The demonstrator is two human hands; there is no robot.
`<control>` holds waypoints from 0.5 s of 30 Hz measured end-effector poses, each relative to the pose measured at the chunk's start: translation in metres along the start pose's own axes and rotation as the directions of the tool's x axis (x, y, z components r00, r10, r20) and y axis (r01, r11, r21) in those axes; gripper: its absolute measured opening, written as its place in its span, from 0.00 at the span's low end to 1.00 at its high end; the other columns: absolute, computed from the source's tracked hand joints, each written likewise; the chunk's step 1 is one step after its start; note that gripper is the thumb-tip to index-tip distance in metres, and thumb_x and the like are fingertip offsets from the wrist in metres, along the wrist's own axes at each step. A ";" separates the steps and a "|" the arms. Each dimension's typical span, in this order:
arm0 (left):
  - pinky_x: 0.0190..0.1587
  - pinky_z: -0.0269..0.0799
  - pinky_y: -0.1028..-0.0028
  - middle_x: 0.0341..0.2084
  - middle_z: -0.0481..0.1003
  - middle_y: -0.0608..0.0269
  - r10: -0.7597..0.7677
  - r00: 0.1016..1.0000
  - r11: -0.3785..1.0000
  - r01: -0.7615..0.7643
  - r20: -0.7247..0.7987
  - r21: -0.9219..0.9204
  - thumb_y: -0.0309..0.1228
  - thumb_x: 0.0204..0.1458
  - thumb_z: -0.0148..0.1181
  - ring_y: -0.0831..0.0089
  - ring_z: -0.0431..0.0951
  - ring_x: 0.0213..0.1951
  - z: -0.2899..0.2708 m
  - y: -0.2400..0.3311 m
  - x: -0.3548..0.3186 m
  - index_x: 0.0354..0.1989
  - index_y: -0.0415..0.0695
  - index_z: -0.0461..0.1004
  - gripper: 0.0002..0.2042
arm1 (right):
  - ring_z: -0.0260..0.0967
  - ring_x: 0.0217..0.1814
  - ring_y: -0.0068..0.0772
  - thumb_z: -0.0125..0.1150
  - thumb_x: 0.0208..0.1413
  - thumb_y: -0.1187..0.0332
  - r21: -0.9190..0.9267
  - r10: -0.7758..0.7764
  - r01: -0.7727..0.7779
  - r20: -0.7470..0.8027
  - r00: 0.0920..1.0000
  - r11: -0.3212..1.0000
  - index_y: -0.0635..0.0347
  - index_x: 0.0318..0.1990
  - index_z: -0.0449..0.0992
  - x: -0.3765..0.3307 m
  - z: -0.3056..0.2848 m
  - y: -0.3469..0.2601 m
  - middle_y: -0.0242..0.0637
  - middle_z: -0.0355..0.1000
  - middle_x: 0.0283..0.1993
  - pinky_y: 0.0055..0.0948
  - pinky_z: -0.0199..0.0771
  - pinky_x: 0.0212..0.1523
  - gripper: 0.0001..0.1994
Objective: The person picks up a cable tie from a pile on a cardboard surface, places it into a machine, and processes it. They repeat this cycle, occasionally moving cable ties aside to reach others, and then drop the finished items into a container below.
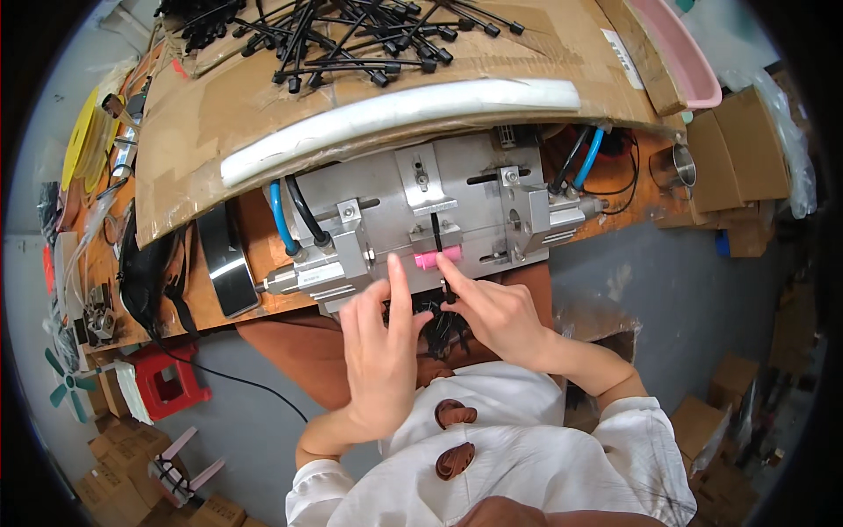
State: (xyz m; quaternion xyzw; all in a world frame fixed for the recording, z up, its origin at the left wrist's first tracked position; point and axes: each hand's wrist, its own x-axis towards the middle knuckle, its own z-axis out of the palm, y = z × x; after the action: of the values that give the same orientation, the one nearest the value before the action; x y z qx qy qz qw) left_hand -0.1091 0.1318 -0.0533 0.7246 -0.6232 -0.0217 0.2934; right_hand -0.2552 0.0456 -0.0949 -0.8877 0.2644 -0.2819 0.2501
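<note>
My left hand (379,347) is raised in front of the metal fixture (386,193). Its index finger points up and its thumb stands apart, and I see nothing held in it. A thin black rod (436,230) runs down the fixture's middle, across a small pink cylinder (427,261). My right hand (502,321) has its index fingertip against the pink cylinder, with the rod's near end between index finger and thumb. Just below both hands, a bunch of black parts (442,338) lies partly hidden by the fingers.
Many black rods with caps (351,39) are heaped on the cardboard (189,145) behind a white foam strip (395,114). Metal cylinders with blue hoses (283,220) flank the fixture. A phone (228,263) lies left; a metal cup (674,165) stands right. Below is a red stool (167,386).
</note>
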 end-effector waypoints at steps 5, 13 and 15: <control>0.37 0.65 0.63 0.32 0.67 0.54 0.212 0.944 0.977 -0.201 -0.252 0.069 0.23 0.45 0.63 0.59 0.69 0.36 -0.025 -0.012 0.105 0.49 0.38 0.72 0.20 | 0.71 0.25 0.24 0.64 0.44 0.72 -0.235 -0.236 0.217 -0.053 0.970 0.947 0.58 0.56 0.71 0.059 -0.065 -0.001 0.31 0.69 0.30 0.25 0.69 0.20 0.27; 0.38 0.71 0.61 0.32 0.74 0.51 0.261 0.965 0.939 -0.251 -0.012 0.234 0.29 0.48 0.63 0.51 0.76 0.36 -0.019 -0.047 0.220 0.34 0.38 0.73 0.09 | 0.75 0.36 0.34 0.57 0.55 0.75 -0.547 -0.547 0.535 0.159 0.822 0.644 0.65 0.42 0.74 0.247 -0.095 0.056 0.45 0.75 0.32 0.30 0.75 0.32 0.08; 0.33 0.72 0.67 0.24 0.75 0.53 0.285 0.958 0.942 -0.288 0.043 0.171 0.26 0.46 0.65 0.62 0.76 0.27 -0.037 -0.060 0.229 0.35 0.36 0.75 0.09 | 0.75 0.36 0.34 0.58 0.52 0.75 -0.462 -0.516 0.514 0.133 0.846 0.723 0.63 0.41 0.76 0.251 -0.100 0.060 0.44 0.74 0.31 0.31 0.73 0.34 0.09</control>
State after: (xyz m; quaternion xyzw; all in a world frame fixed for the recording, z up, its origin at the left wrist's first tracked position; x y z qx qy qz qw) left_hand 0.0097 -0.0603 0.0266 0.6492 -0.7238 0.0696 0.2231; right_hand -0.1618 -0.1809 0.0334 -0.9587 0.0698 -0.2675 -0.0667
